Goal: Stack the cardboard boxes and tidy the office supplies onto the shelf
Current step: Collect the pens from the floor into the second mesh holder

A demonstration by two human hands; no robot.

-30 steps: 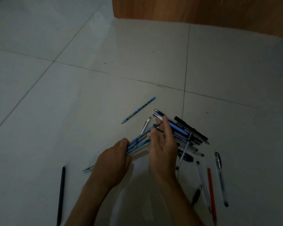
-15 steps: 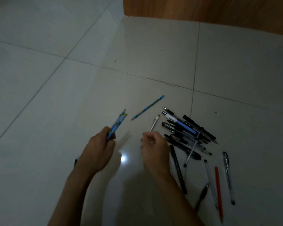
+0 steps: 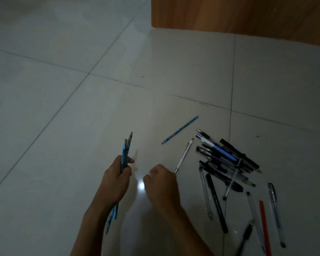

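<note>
Now: tiled floor [image 3: 63, 108], pen heap [image 3: 224, 159] lying at right. My left grip [image 3: 116, 180] clamped round blue pencil bundle [image 3: 126, 150], held upright. Right grip [image 3: 161, 185] curled, knuckles up, at white pen [image 3: 185, 154] tip; pinching it or not, cannot tell. Pencil print too blurred to read.

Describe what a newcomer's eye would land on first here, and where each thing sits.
The left hand, lower centre, grips a bundle of blue pencils pointing up. At right, a heap of dark pens sprawls on the pale tiled floor, one blue pencil lying alone up-left of it. The curled right hand sits beside the tip of a white pen.
</note>
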